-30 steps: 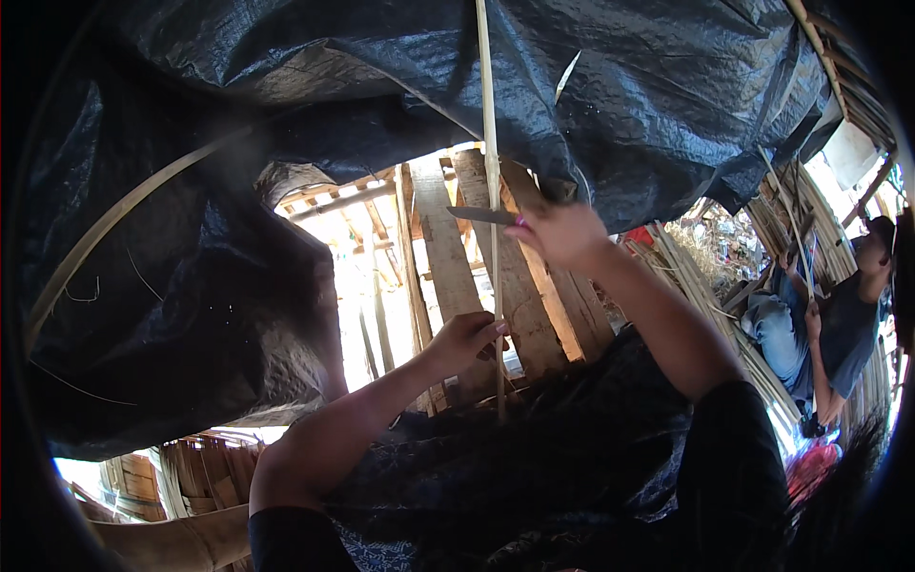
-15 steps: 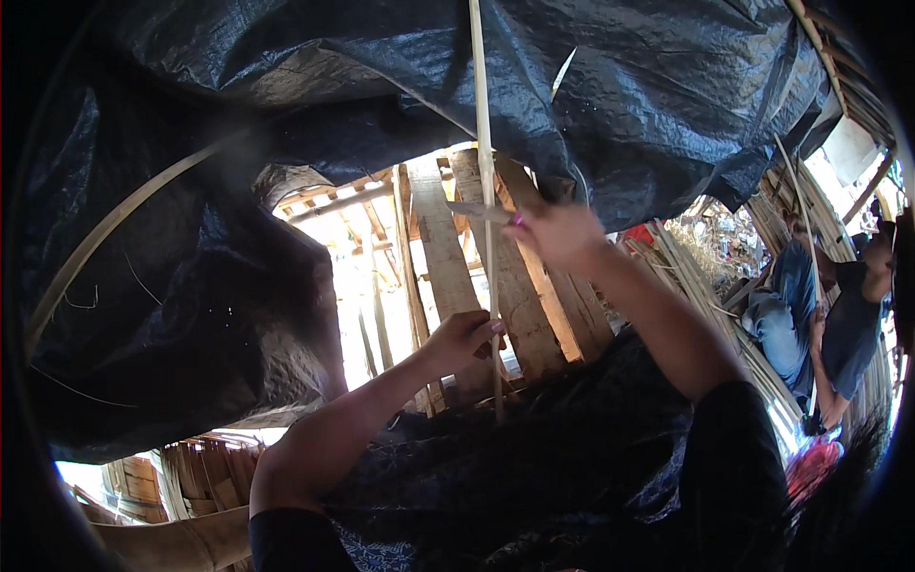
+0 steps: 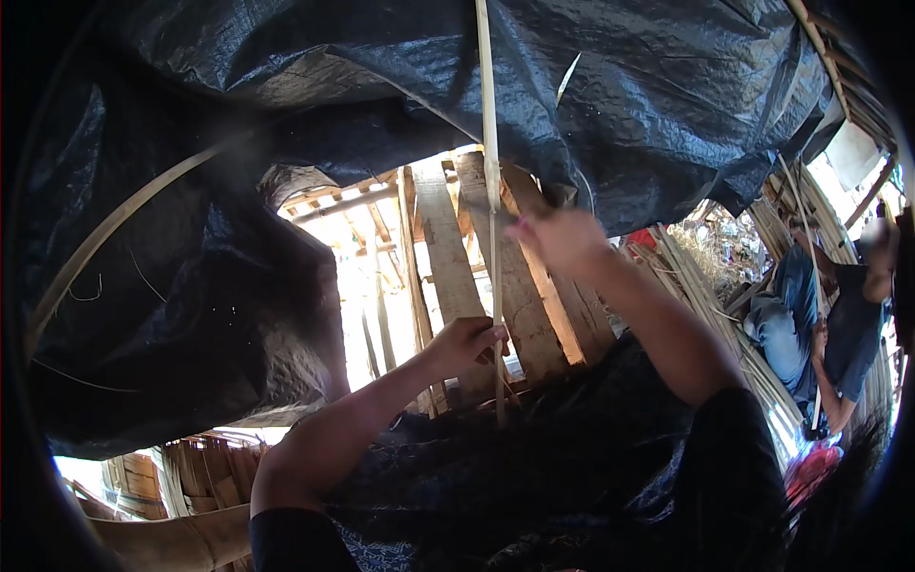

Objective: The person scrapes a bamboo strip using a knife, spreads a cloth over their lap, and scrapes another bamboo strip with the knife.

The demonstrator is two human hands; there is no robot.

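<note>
A long, pale bamboo strip [image 3: 490, 114] runs nearly upright through the middle of the view, over the black sheeting and the boards. My left hand [image 3: 467, 343] is closed around it near its lower end, with the thumb lying against it. Higher up and just right of the strip, my right hand [image 3: 569, 243] grips a knife [image 3: 519, 227] by its pinkish handle. The blade is smeared by motion and points left across the strip; whether its edge touches the strip I cannot tell.
Black plastic sheeting [image 3: 658, 105] hangs across the top and left. Behind the strip stand wooden boards [image 3: 440, 248] with bright gaps. A curved bamboo strip [image 3: 114, 219] lies at left. At right, another person [image 3: 848, 324] sits holding a long strip beside bundled bamboo slats [image 3: 681, 272].
The knife blade has gone from fairly clear to blurred as my right hand moves it at the strip. The strip and my left hand sit very slightly further right in view.
</note>
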